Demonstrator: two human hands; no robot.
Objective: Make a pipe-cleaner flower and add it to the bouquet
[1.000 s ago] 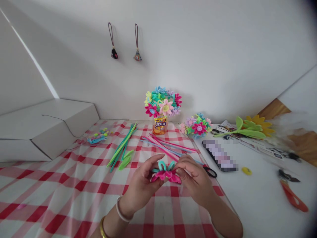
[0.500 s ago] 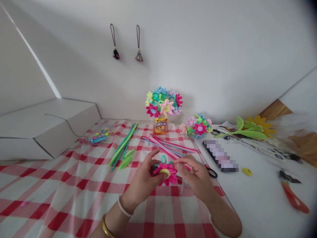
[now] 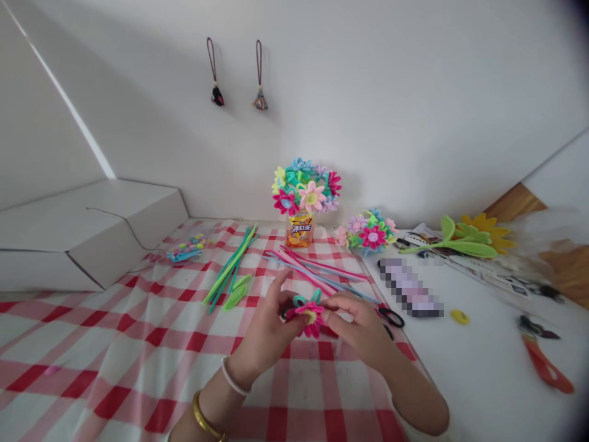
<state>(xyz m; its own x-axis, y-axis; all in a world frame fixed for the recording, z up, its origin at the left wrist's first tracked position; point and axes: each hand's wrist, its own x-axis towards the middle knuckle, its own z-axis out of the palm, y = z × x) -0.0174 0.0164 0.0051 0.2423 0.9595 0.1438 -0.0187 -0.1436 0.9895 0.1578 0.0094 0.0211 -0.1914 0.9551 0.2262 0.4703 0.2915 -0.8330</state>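
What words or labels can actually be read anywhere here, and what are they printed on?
"冰红茶" (iced black tea): on the orange container under the pipe-cleaner flowers.
Printed papers at right: too small to read.
Pixelated oblong object: blurred out, unreadable.

Our left hand (image 3: 264,319) and right hand (image 3: 354,322) are held close together at centre, their fingers (image 3: 280,288) curled inward and pinching, with both wrists bent.
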